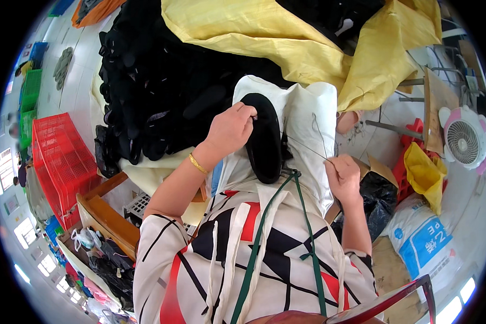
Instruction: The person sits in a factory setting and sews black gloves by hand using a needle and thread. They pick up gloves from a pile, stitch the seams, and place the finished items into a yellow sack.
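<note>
Two hands (229, 129) (343, 175) — one black sole (264, 140) — one fan (463, 141)

lap w/ white cloth (308, 116) carries black shoe piece (264, 140); floor (81, 70) carries black pile (156, 81).

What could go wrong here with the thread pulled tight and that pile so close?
The thread runs taut from the black shoe piece to the right hand; a harder pull might snap it. The left hand grips only the piece's top edge, so it could slip. The black pile looms close and may slide onto the lap.
</note>
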A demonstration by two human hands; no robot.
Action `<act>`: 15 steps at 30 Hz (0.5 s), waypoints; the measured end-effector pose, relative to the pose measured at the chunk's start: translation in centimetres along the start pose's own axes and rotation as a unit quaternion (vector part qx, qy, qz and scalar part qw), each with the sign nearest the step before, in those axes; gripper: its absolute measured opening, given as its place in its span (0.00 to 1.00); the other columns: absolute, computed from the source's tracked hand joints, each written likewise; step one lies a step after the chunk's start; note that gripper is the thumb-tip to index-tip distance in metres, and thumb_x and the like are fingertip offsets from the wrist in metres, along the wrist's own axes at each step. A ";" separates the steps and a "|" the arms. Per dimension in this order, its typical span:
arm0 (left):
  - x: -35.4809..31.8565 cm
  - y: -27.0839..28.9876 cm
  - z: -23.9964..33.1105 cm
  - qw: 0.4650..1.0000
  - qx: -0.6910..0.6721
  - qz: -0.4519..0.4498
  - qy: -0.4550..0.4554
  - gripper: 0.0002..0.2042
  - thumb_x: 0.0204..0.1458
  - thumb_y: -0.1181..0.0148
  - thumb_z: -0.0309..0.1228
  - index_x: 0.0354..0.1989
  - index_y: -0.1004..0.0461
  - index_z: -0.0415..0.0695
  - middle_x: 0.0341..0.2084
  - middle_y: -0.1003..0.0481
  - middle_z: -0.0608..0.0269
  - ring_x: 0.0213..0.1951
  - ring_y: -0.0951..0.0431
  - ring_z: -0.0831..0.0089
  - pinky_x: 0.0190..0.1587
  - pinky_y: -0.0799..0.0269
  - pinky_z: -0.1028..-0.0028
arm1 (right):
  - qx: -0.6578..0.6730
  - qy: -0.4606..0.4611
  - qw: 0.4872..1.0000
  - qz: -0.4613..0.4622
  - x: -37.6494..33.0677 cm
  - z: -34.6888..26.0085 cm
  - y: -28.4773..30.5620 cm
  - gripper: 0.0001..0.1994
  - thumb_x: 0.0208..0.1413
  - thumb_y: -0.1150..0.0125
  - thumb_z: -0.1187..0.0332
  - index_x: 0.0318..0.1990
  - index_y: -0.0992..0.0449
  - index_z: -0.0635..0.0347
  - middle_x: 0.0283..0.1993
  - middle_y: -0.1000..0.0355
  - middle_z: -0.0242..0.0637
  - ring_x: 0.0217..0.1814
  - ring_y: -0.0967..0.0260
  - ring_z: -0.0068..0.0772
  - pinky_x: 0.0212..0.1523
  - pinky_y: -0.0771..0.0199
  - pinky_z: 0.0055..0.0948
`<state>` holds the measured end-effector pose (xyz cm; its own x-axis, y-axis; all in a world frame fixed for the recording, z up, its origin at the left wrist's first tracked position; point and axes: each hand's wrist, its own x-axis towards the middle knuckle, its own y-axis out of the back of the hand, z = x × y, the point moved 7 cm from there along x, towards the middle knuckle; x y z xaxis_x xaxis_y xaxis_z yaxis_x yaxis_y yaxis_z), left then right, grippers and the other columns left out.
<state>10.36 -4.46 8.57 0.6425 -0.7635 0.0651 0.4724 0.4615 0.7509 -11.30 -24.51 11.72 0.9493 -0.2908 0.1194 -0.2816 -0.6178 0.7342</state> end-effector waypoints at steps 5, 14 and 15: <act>0.8 -0.1 1.0 0.998 0.047 -0.025 0.032 0.14 0.51 0.36 0.40 0.30 0.29 0.41 0.21 0.29 0.61 0.25 0.26 0.61 0.28 0.30 0.68 | -0.032 -0.156 0.987 -0.022 -4.5 6.3 0.8 0.07 0.55 0.39 0.72 0.38 0.23 0.65 0.34 0.25 0.48 0.34 0.27 0.46 0.35 0.26 0.35; 1.7 -1.1 -0.7 0.992 0.093 0.008 0.087 0.16 0.50 0.37 0.41 0.29 0.27 0.37 0.25 0.24 0.50 0.28 0.22 0.51 0.30 0.27 0.62 | 0.446 -0.287 0.846 -0.057 4.0 1.2 -8.9 0.07 0.64 0.43 0.68 0.44 0.27 0.61 0.29 0.25 0.34 0.28 0.28 0.17 0.30 0.26 0.21; 1.6 -1.1 -1.4 0.991 0.063 -0.015 0.114 0.14 0.50 0.37 0.37 0.31 0.25 0.36 0.21 0.25 0.54 0.23 0.25 0.61 0.28 0.30 0.68 | 0.438 -0.286 0.848 -0.087 4.9 -0.1 -9.7 0.07 0.64 0.43 0.68 0.44 0.27 0.61 0.28 0.25 0.34 0.27 0.29 0.17 0.29 0.27 0.21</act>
<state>11.73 -5.56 6.91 0.7559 -0.6472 -0.0981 0.4232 0.3689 0.8275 -3.86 -19.91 5.21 0.8344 -0.2913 -0.4679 -0.3778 -0.9204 -0.1006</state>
